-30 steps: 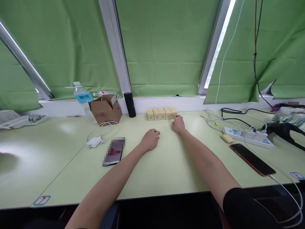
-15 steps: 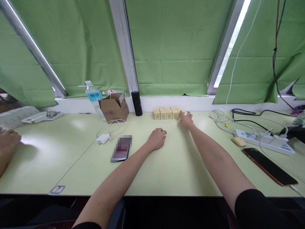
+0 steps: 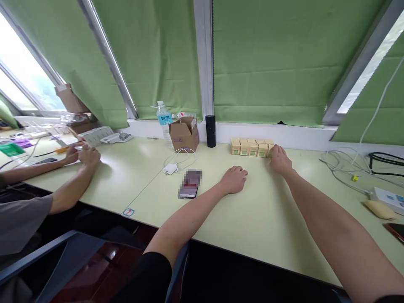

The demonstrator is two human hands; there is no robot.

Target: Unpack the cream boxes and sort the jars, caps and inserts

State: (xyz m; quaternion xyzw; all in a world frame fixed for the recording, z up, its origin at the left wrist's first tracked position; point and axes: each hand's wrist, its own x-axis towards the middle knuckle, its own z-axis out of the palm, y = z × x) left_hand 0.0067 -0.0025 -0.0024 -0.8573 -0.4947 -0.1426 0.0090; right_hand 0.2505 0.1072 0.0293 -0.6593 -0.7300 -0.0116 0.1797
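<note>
A row of small pale-yellow boxes [image 3: 248,147] with green labels stands against the back of the table. At the row's right end my right hand [image 3: 280,160] has its fingers closed round the last small box [image 3: 270,149], which is mostly hidden behind them. My left hand [image 3: 234,179] rests palm down on the table in front of the row, fingers loosely bent and apart, holding nothing. To its left lies a phone [image 3: 190,184], its screen blurred.
Behind the phone are a white charger [image 3: 171,168], a cardboard box [image 3: 184,136], a water bottle [image 3: 164,120] and a black cylinder [image 3: 210,131]. Cables and a power strip [image 3: 389,198] lie at right. At left, another person's hands [image 3: 86,156] work at the same table.
The view has swung left, showing more of the other person. My right hand's fingers, spread before, have closed on the end box, and that end of the row now looks slightly askew.
</note>
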